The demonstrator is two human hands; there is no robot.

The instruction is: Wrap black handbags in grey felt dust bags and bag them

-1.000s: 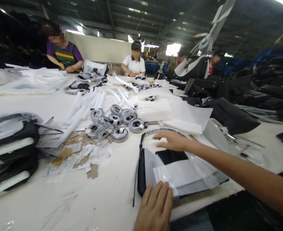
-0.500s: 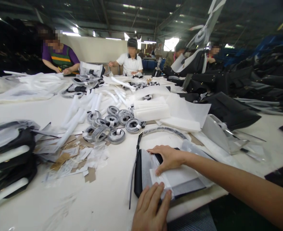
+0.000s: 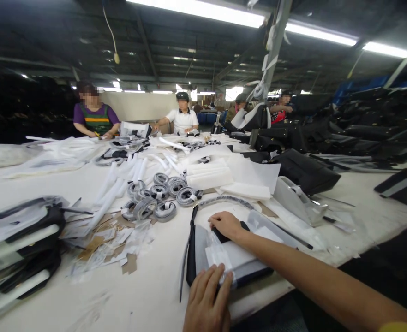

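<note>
A black handbag (image 3: 191,263) lies on the table before me, its front covered with white and grey wrapping sheets (image 3: 255,249). Its plastic-wrapped handle (image 3: 224,200) arches out at the far side. On the bag rests a clear plastic packet (image 3: 220,253) with something white under it. My left hand (image 3: 208,297) lies with fingers stretched over the packet's near end. My right hand (image 3: 227,225) is above the bag's upper part, fingers drawn together near the packet's far end; what the fingertips hold, if anything, is hidden. A dark flap (image 3: 220,236) shows beneath this hand.
Coiled wrapped straps (image 3: 164,210) lie beyond the bag, with white foam tubes (image 3: 110,184) and paper sheets (image 3: 208,177) behind. Tags and small packets (image 3: 120,240) are scattered at left, beside wrapped bags (image 3: 20,258). Black bags (image 3: 303,170) pile up at right. Several people work across the table.
My right hand has lifted its thumb from the packet and drawn its fingers together near the packet's far end. My left hand stays on the near end. The camera view has tilted up.
</note>
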